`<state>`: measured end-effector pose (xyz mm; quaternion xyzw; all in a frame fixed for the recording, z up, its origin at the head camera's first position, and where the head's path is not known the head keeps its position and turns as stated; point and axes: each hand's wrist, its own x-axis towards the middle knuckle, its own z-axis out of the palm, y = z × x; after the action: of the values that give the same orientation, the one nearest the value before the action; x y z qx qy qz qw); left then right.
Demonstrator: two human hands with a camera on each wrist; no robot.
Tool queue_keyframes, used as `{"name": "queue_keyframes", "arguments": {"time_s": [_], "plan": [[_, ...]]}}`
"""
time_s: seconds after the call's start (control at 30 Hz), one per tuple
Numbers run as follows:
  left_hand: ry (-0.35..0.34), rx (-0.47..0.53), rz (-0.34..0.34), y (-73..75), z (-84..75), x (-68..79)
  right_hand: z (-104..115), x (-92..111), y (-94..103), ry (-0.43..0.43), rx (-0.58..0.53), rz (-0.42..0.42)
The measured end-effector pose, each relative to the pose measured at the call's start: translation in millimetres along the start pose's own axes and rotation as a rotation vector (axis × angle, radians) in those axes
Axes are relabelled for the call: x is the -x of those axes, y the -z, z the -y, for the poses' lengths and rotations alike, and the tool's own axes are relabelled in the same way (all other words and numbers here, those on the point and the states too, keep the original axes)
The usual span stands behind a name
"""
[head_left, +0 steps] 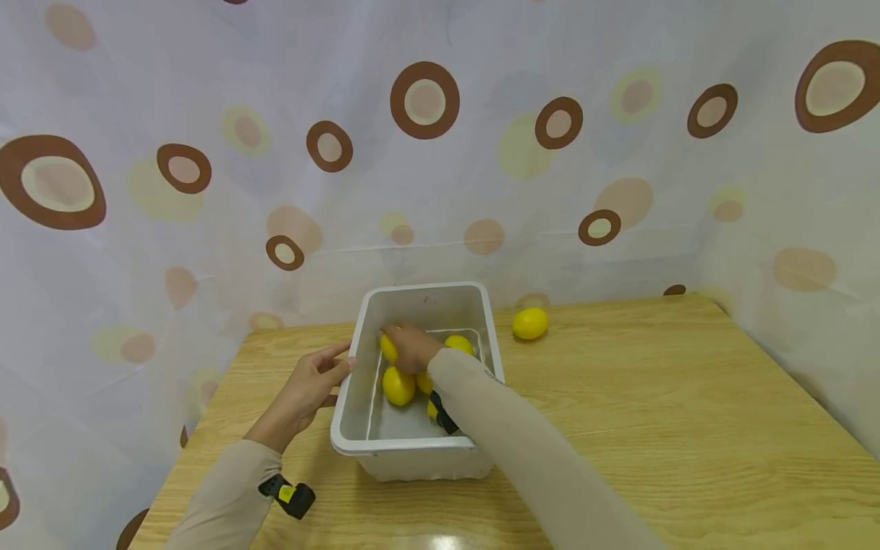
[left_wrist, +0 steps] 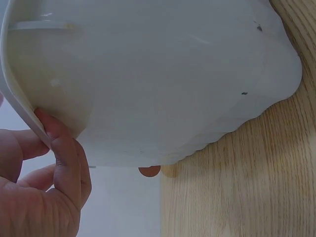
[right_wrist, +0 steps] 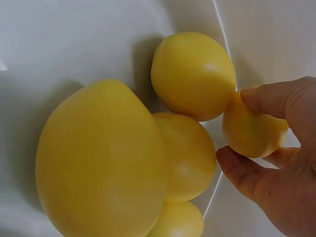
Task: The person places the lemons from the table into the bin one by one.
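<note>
A white plastic bin (head_left: 419, 464) stands on the wooden table, with several yellow lemons (head_left: 399, 386) inside it. My left hand (head_left: 305, 389) grips the bin's left rim; in the left wrist view its fingers (left_wrist: 66, 153) curl against the outer wall under the lip. Reaching down into the bin, my right hand (head_left: 415, 348) holds one lemon (right_wrist: 254, 123) between thumb and fingers near the wall. The other lemons (right_wrist: 192, 76) lie close together on the bin floor beside it. My right forearm crosses the bin's near right corner and hides part of the contents.
A single lemon (head_left: 530, 324) lies on the wooden table (head_left: 660, 405), right of the bin near the back edge. Behind the table hangs a pale curtain (head_left: 440, 198) with brown and yellow ovals. Each wrist wears a black strap with a small camera (head_left: 296, 498).
</note>
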<state>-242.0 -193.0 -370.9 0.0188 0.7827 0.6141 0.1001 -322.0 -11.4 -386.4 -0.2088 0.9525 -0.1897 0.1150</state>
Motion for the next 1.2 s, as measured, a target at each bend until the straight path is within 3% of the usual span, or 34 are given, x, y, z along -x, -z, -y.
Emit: {"name": "queue_keyframes", "arguments": {"time_s": [0.83, 1.2], "plan": [[0.010, -0.009, -0.011, -1.3, -1.1, 1.9, -0.3, 4.6, 1.5, -0.027, -0.025, 0.085], [0.005, -0.013, -0.017, -1.4, -1.2, 1.4, 1.9, 3.1, 3.7, -0.013, 0.063, 0.084]]}}
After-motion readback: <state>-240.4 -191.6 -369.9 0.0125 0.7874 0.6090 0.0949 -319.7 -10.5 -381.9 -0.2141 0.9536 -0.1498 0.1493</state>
